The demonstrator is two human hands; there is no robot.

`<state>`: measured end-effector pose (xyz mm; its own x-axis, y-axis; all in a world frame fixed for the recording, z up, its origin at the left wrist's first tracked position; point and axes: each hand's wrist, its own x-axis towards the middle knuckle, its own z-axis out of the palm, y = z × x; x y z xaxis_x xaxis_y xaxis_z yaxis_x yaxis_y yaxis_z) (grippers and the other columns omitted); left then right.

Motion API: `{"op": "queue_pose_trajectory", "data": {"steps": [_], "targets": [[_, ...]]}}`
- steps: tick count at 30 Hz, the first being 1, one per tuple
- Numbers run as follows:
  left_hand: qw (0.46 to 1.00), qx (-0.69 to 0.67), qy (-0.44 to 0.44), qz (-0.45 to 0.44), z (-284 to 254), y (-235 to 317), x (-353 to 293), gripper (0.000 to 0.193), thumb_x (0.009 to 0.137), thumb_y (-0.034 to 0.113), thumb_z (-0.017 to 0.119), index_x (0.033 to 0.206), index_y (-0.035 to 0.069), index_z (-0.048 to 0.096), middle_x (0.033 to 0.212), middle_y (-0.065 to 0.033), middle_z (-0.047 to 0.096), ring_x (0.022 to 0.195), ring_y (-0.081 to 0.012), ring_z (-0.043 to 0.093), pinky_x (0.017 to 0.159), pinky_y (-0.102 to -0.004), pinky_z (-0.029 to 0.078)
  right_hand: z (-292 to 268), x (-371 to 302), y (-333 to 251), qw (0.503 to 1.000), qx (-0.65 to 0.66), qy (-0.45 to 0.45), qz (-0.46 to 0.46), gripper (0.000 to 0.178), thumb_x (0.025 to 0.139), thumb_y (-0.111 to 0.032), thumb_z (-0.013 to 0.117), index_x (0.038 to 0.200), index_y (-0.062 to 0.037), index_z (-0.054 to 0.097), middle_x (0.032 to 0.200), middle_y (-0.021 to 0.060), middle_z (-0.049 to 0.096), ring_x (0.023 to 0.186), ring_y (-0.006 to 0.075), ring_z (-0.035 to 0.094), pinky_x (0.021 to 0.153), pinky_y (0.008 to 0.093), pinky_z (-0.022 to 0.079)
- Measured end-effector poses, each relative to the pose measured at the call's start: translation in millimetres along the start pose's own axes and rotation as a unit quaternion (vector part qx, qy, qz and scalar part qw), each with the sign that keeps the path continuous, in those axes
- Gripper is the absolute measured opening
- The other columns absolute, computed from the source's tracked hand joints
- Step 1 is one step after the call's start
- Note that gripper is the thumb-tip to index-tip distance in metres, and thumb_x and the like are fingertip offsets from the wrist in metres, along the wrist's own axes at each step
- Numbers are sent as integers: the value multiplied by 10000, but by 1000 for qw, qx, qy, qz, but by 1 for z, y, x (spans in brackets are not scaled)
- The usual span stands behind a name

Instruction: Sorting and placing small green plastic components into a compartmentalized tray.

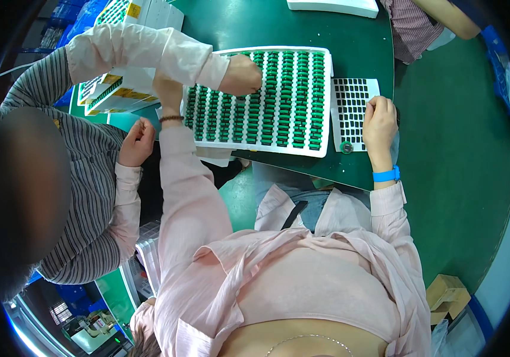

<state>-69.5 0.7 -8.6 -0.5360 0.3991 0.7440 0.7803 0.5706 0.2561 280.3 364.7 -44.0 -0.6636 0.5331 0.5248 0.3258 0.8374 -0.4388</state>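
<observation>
My left hand reaches up at the left edge of a white tray. A co-worker's sleeve crosses over it and hides its fingers. The tray holds rows of green round-edged parts standing on edge. On the right, my right hand has its fingers curled together at the edge of a white sheet bearing small black rectangular pieces. Whatever may be in its fingertips is too small to make out. One round green part with a dark centre lies at the sheet's lower edge.
At my left a co-worker holds one closed hand over the tray and the other hand beside the table. White trays are stacked far left. Another person's arm shows far right. A wooden box stands lower right.
</observation>
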Motion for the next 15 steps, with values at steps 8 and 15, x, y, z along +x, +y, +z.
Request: {"op": "queue_pose_trajectory", "data": {"steps": [8, 15], "targets": [[806, -363, 38, -466, -66, 186, -70, 203, 959, 19, 569, 1146, -23, 502, 840, -146, 704, 722, -197, 696, 592, -260, 512, -30, -4, -19, 995, 88, -47, 31, 84, 876, -32, 627, 907, -40, 550, 880, 121, 585, 830, 311, 588, 720, 410, 484], [594, -584, -89, -547, -69, 288, -110, 210, 990, 55, 557, 1176, -30, 604, 1061, -172, 700, 867, -215, 716, 737, -278, 579, -62, -20, -88, 844, 439, -248, 183, 22, 952, -9, 572, 938, -20, 558, 834, 0, 586, 716, 58, 570, 622, 221, 476]]}}
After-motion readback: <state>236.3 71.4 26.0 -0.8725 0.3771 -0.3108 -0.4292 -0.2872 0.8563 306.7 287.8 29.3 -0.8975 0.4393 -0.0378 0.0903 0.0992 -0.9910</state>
